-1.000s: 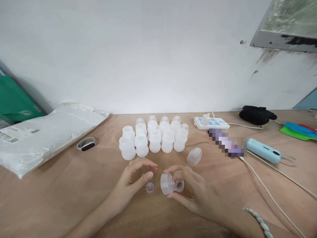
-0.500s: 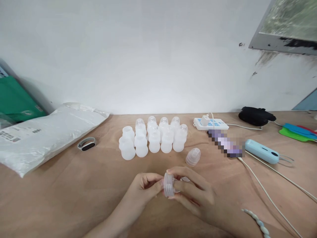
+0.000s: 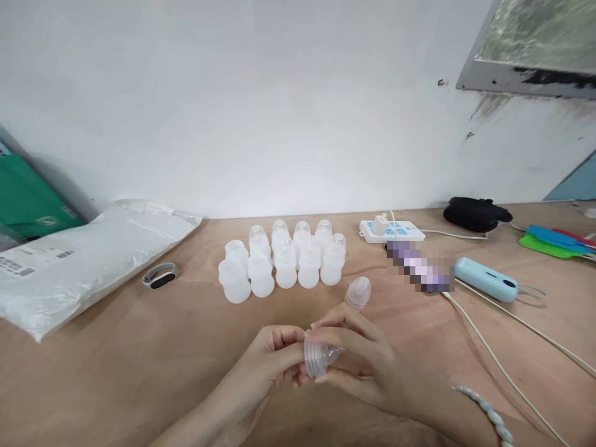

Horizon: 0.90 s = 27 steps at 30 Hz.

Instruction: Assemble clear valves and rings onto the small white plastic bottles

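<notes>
Right hand [image 3: 370,363] and left hand [image 3: 272,357] meet over the counter [image 3: 116,366] around one clear collar [image 3: 315,360]: the right grips it, thumb below and fingers above, while the left's thumb and fingers touch its ribbed end, whether pinching or merely pressing one cannot tell. Held sideways, apparently so both hands can reach it, the collar points one clear tip [image 3: 332,353] toward the right palm. Beyond stand ten bottles [image 3: 286,275], five in each of two rows, packed close, likely to save room; seven appear to wear clear domes [image 3: 280,227], three at left stand open. One loose cap [image 3: 358,293] lies just past the right hand, probably for easy reach. Off to the sides, seemingly leaving working space, are one wristband [image 3: 163,280] and one parcel [image 3: 97,251] at left, one power strip [image 3: 410,231] and one blue device [image 3: 484,279] at right.
</notes>
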Available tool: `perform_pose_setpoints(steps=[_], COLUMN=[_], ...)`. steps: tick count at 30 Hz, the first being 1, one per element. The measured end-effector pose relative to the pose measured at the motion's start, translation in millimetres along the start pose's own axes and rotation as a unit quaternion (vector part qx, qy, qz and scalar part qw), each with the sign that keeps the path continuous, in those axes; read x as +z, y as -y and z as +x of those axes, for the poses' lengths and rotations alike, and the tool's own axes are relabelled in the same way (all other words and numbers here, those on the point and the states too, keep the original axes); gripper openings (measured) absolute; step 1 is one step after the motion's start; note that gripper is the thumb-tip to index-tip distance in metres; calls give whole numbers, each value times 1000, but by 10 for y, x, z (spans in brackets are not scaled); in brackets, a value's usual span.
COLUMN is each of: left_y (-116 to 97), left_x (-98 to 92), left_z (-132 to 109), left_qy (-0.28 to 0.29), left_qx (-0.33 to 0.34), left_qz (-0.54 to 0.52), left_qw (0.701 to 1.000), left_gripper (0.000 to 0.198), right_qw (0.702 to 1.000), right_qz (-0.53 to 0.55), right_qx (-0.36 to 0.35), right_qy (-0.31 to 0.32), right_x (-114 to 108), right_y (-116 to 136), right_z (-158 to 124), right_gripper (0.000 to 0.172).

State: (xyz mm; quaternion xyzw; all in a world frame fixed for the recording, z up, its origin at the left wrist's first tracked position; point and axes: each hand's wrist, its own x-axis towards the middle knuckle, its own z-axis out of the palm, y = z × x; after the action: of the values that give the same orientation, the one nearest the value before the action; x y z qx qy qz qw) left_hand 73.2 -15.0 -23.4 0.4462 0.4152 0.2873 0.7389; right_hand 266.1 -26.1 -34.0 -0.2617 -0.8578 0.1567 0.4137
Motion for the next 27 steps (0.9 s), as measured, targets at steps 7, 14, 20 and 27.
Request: perform_pose_setpoints(steps=[7, 14, 20, 27], left_y=[16, 28, 1, 220], left_x=[53, -425, -705, -888], left_z=[-114, -136, 43, 241], left_qy=[-40, -169, -230, -231], left_qx=[19, 89, 213, 178], left_qz=[11, 79, 229, 325], left_qw=[999, 978, 922, 900], left_gripper=[32, 39, 26, 26], right_qw=[998, 953, 979, 951], right_qz=[64, 47, -155, -267], right_qx=[-2, 110, 109, -3], right_qy=[-12, -277, -77, 154], right_x=[-37, -366, -251, 153], right_y=[26, -324, -504, -624], right_z=[-6, 47, 13, -99], right_gripper=[30, 29, 40, 48])
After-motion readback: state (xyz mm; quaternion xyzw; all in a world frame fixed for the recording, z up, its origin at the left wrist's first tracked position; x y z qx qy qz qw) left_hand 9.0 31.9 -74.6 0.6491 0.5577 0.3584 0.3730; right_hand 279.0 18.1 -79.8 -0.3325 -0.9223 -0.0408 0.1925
